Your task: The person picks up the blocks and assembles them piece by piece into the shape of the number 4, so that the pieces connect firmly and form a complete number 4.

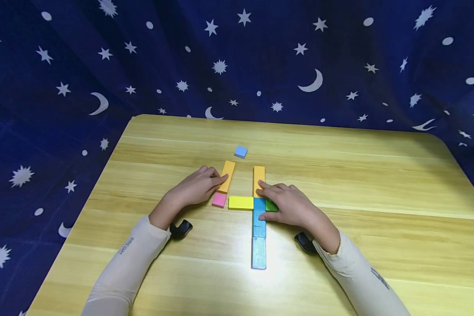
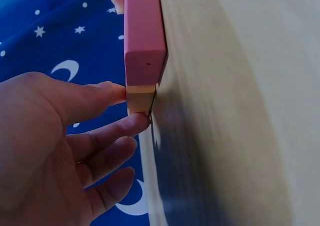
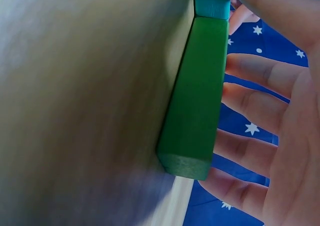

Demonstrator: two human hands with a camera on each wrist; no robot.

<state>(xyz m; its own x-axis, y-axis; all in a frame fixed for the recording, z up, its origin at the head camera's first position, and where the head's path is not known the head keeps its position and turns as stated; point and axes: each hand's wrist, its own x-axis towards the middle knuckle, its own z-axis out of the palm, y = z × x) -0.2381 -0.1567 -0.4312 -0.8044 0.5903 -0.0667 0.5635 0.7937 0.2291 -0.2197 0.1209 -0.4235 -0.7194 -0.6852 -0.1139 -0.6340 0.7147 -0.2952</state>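
Observation:
My left hand (image 1: 195,186) pinches an orange block (image 1: 230,168) that lies slightly slanted on the table. Just nearer than that block lies a small pink block (image 1: 219,200), also large in the left wrist view. My right hand (image 1: 289,204) spreads over a green block (image 3: 195,91), hiding part of it from above. Its fingertips touch a second orange block (image 1: 259,173), and its thumb reaches a blue block (image 1: 259,230). The green block, a yellow block (image 1: 241,202), the second orange block and the blue pieces form a cross, with a small blue square (image 1: 259,203) at the centre.
A light blue square block (image 1: 240,152) lies apart, farther back on the wooden table (image 1: 379,184). Another blue block (image 1: 258,254) ends the cross's near arm. A dark blue curtain (image 1: 260,61) with stars and moons hangs behind the table. Black wrist cameras sit under both wrists.

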